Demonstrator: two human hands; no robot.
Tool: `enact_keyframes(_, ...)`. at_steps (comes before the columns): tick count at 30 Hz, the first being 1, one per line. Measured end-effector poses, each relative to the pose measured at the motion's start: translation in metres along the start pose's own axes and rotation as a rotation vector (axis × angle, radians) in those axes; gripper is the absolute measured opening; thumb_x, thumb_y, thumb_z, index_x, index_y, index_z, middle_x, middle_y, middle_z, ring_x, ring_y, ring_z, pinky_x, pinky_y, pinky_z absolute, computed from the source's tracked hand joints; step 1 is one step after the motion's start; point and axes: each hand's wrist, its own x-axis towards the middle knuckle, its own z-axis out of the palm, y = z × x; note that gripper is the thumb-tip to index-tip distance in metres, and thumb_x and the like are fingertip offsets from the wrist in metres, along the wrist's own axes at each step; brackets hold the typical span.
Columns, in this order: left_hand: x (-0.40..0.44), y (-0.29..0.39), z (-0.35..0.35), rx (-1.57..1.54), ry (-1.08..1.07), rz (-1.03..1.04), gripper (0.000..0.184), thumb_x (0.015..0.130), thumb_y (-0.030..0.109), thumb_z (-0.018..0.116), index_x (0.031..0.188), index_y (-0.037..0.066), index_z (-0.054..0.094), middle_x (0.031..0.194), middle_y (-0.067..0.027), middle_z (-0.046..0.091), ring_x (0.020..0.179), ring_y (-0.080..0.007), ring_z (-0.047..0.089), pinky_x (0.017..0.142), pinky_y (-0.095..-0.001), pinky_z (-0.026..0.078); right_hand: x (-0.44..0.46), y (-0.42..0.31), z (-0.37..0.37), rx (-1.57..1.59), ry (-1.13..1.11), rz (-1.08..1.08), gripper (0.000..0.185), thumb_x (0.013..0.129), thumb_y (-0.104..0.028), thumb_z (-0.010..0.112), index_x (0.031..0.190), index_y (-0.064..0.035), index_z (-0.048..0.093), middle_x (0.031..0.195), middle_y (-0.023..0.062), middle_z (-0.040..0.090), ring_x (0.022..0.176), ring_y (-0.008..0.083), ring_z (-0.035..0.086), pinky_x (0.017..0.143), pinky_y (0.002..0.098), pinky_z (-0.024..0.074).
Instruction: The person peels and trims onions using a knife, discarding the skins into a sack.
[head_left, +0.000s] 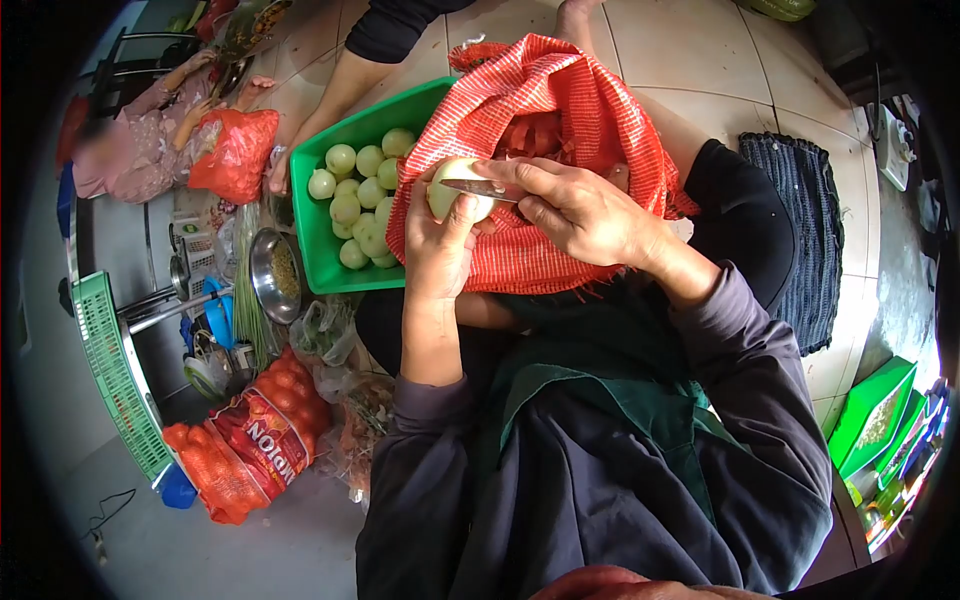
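Observation:
A pale peeled onion [447, 192] is held in my left hand [437, 250], whose fingers wrap round it. My right hand [580, 215] grips a small knife [485, 188], its blade lying against the onion. Both hands are over an open red mesh sack [520, 262] with onion skins [530, 137] inside. Just left of the sack, a green tub [310, 225] holds several peeled onions [345, 209]. Part of the knife's handle is hidden by my right fingers.
A metal bowl [278, 275] and an orange net sack of onions [250, 435] are at the left. Another person [150, 150] sits at the upper left beside a red bag [235, 150]. A dark woven mat [800, 230] and green trays [870, 420] lie at the right.

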Motion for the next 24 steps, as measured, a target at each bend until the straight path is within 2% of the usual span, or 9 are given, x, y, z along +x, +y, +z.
enact_keyframes(4, 0.0, 0.003, 0.001, 0.052, 0.019, 0.011, 0.041, 0.09, 0.021, 0.066, 0.124, 0.006, 0.049, 0.11, -0.0054, 0.06, 0.092, -0.0145, 0.061, 0.063, -0.0256, 0.053, -0.001, -0.005, 0.004, -0.115, 0.035, 0.045, 0.045, 0.093, -0.012, 0.053, 0.137, -0.0127, 0.046, 0.093, 0.0163, 0.059, 0.085, 0.0339, 0.064, 0.074, 0.0421, 0.0523)
enact_keyframes(7, 0.0, 0.006, 0.001, -0.011, 0.015, 0.011, 0.049, 0.085, 0.017, 0.072, 0.124, 0.004, 0.045, 0.109, -0.0084, 0.059, 0.087, -0.0152, 0.062, 0.062, -0.025, 0.056, 0.0, -0.003, 0.005, -0.081, 0.067, 0.051, 0.045, 0.093, -0.011, 0.051, 0.138, -0.0107, 0.046, 0.096, 0.0165, 0.061, 0.085, 0.0323, 0.064, 0.074, 0.0399, 0.0532)
enact_keyframes(10, -0.004, 0.012, 0.006, 0.015, -0.06, 0.034, 0.049, 0.085, 0.015, 0.072, 0.124, 0.004, 0.045, 0.108, -0.0093, 0.059, 0.087, -0.0165, 0.063, 0.061, -0.0252, 0.056, 0.006, 0.003, -0.004, 0.252, 0.127, 0.23, 0.044, 0.094, -0.01, 0.05, 0.138, -0.0068, 0.045, 0.102, 0.0175, 0.063, 0.092, 0.0283, 0.066, 0.079, 0.0371, 0.0531)
enact_keyframes(11, -0.005, 0.012, 0.009, 0.025, -0.021, 0.044, 0.051, 0.083, 0.015, 0.074, 0.124, 0.004, 0.045, 0.109, -0.0104, 0.06, 0.086, -0.017, 0.063, 0.061, -0.0259, 0.056, 0.004, 0.001, -0.011, 0.321, 0.078, 0.331, 0.044, 0.095, -0.009, 0.048, 0.138, -0.0029, 0.044, 0.108, 0.0189, 0.064, 0.098, 0.0248, 0.065, 0.084, 0.0355, 0.0516)
enact_keyframes(14, -0.004, 0.007, 0.005, 0.085, -0.005, 0.081, 0.045, 0.088, 0.016, 0.069, 0.124, 0.003, 0.046, 0.111, -0.0099, 0.06, 0.089, -0.0174, 0.062, 0.062, -0.0273, 0.054, 0.003, 0.001, -0.012, 0.371, -0.055, 0.172, 0.044, 0.095, -0.009, 0.048, 0.138, -0.0017, 0.043, 0.11, 0.0198, 0.063, 0.103, 0.0253, 0.064, 0.089, 0.0364, 0.0496)
enact_keyframes(16, -0.004, 0.008, 0.008, 0.105, 0.012, 0.07, 0.046, 0.087, 0.016, 0.07, 0.125, 0.004, 0.046, 0.11, -0.0091, 0.06, 0.089, -0.0166, 0.063, 0.063, -0.0274, 0.055, 0.002, -0.004, -0.007, 0.283, -0.072, 0.041, 0.047, 0.094, -0.008, 0.048, 0.14, -0.0034, 0.04, 0.112, 0.0227, 0.061, 0.106, 0.0333, 0.062, 0.093, 0.0398, 0.0471)
enact_keyframes(18, -0.005, 0.008, 0.007, 0.128, 0.02, 0.064, 0.046, 0.087, 0.016, 0.07, 0.125, 0.004, 0.046, 0.11, -0.0084, 0.06, 0.089, -0.016, 0.063, 0.064, -0.0273, 0.056, 0.001, 0.0, 0.001, 0.198, -0.03, -0.006, 0.049, 0.093, -0.008, 0.049, 0.141, -0.0079, 0.04, 0.108, 0.0212, 0.06, 0.099, 0.0357, 0.062, 0.087, 0.0423, 0.0494)
enact_keyframes(24, -0.004, 0.009, 0.005, 0.16, 0.024, 0.072, 0.045, 0.087, 0.017, 0.071, 0.123, 0.005, 0.047, 0.108, -0.007, 0.06, 0.088, -0.0149, 0.064, 0.064, -0.0256, 0.058, 0.0, -0.004, 0.004, -0.071, 0.035, -0.02, 0.048, 0.091, -0.008, 0.052, 0.138, -0.0146, 0.046, 0.093, 0.0167, 0.057, 0.087, 0.0341, 0.062, 0.075, 0.0429, 0.0522)
